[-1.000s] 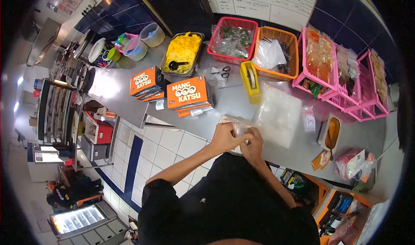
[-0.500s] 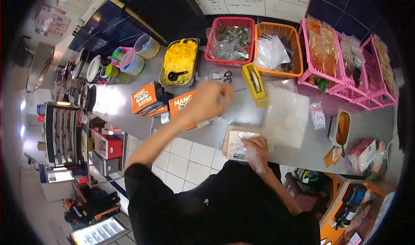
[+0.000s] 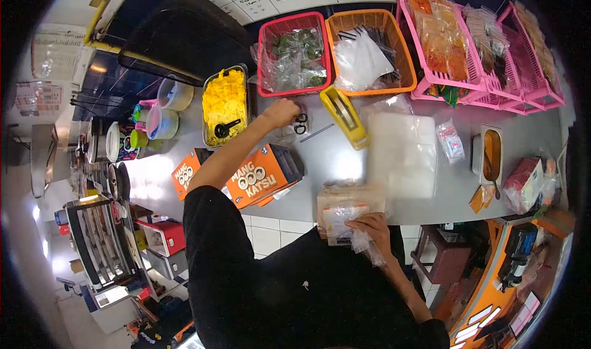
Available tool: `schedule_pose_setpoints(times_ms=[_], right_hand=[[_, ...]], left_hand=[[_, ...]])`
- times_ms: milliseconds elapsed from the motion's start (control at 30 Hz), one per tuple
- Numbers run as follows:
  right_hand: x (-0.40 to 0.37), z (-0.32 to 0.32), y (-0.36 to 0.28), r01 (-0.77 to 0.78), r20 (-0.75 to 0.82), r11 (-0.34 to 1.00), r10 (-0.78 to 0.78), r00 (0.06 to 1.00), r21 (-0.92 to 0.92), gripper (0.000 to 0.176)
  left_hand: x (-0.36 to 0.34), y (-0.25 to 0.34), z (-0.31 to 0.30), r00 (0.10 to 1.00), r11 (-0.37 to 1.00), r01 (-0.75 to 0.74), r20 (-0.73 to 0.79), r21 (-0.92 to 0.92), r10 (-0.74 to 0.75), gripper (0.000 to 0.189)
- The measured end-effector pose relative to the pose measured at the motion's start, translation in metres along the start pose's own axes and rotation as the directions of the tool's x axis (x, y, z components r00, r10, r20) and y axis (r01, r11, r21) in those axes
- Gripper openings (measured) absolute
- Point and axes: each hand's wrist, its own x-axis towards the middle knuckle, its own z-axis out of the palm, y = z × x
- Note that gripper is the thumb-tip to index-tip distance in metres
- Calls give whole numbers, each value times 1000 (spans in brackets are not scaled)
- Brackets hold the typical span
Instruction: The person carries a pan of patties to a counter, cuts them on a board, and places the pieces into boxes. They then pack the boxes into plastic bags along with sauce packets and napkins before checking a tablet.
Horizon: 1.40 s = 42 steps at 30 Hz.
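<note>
My left hand is stretched out over the steel counter and its fingers are down on the black-handled scissors lying in front of the tray of yellow food. My right hand stays near the counter's front edge, gripping a clear plastic bag beside a stack of brown paper packets with a white label. Whether the left hand has lifted the scissors is unclear.
Two orange "Mang Katsu" boxes sit left of the packets. A yellow tape dispenser and a pile of clear bags lie to the right. Red, orange and pink baskets line the back. A sauce tub stands at right.
My left hand left the packet, swung up and across the counter, and now rests on the scissors. My right hand stayed on the plastic bag at the front edge.
</note>
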Motion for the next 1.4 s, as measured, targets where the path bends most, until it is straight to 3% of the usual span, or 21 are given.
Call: schedule_pose_setpoints(times_ms=[167,300,367,433,500,533,600,633,700,767,800,833,900,933,1033,1067,1200,1267,1333,1367,1400], right_hand=[[1,-5,0,59,86,998,-59,995,4,42],[2,-5,6,125,164,992,-124,979,7,41],[10,-10,-3,109,173,991,-120,977,75,41],[10,-6,-2,133,137,988,-143,980,77,39],[7,1,-2,154,96,985,-162,982,81,38],[4,4,-4,124,59,990,-127,990,60,38],[-3,7,-5,86,-3,995,-86,996,48,38],[-3,6,-2,70,-6,997,-70,998,40,38],[-5,6,7,394,-181,895,-361,915,210,35],[-14,9,11,200,-126,933,-169,977,298,37],[-12,5,2,81,-71,949,-63,996,305,36],[-15,8,6,92,-72,947,-74,995,309,36],[-28,22,18,-42,-143,878,124,982,477,34],[-28,22,19,4,-185,931,68,980,364,31],[-28,13,4,-75,-130,941,124,984,329,30],[-27,17,8,-26,-159,975,62,985,220,24],[-26,15,0,-22,-121,938,68,990,346,9],[-17,14,1,21,-129,967,13,992,255,10],[-18,14,-3,60,-126,985,-40,991,161,10],[-17,16,-7,83,-166,986,-58,985,148,11],[-15,18,-11,107,-209,985,-78,975,134,11]], left_hand=[[-10,-8,0,989,994,-86,-124,-68,77,11],[-40,12,-47,981,996,-54,-190,-71,39,10],[-46,7,-50,941,984,-122,-332,-131,72,17],[-51,10,-58,945,992,-76,-323,-96,41,20],[-62,17,-73,938,990,112,-320,-89,-135,22],[-72,26,-84,937,990,113,-323,-87,-136,22],[-84,52,-110,766,989,55,-629,-141,-132,22],[-92,83,-130,770,988,39,-626,-149,-124,22],[-121,175,-159,702,734,-43,-543,-678,-460,16],[-148,257,-145,689,349,-102,-319,-932,-650,12],[-158,292,-122,680,215,-111,-232,-970,-695,12],[-162,319,-90,670,81,-124,-144,-989,-728,11],[-163,362,-40,598,-58,-162,-52,-985,-800,11],[-161,373,-34,588,-63,-163,-46,-985,-808,11],[-163,400,-21,460,-97,-236,-23,-967,-887,11],[-160,401,-20,458,-92,-232,-25,-968,-889,11],[-159,403,-13,438,-29,-271,-97,-962,-894,11],[-158,402,-13,431,-25,-313,-118,-950,-894,9],[-160,401,-9,418,113,-174,-177,-978,-891,3],[-161,401,-8,422,116,-186,-186,-976,-887,3],[-163,399,-10,411,232,-192,-293,-954,-863,3]])
